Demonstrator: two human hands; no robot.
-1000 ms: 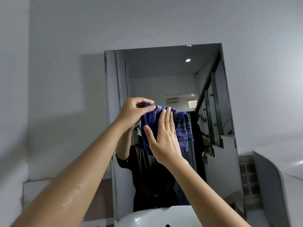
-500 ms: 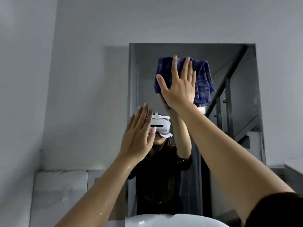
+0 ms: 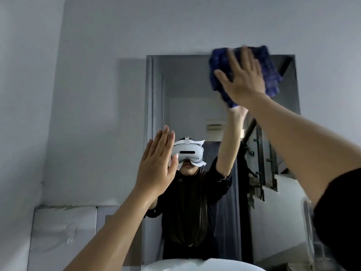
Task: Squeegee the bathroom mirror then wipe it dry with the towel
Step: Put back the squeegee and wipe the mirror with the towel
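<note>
My right hand [image 3: 243, 81] presses the blue towel [image 3: 269, 75] flat-palmed against the mirror [image 3: 195, 90] at its top right corner; nearly all the glass lies below and left of that grip. My left hand [image 3: 156, 167] hovers released, fingers spread, lower left.

The right arm is being stretched up and forward, its hand [image 3: 243, 80] being held flat with fingers spread and pressed at the top edge, near the upper right corner. The left arm is being raised lower, its hand [image 3: 156, 167] being kept open, palm forward, fingers straight and close together, at the left edge. Water drops are being carried on the left forearm.
</note>
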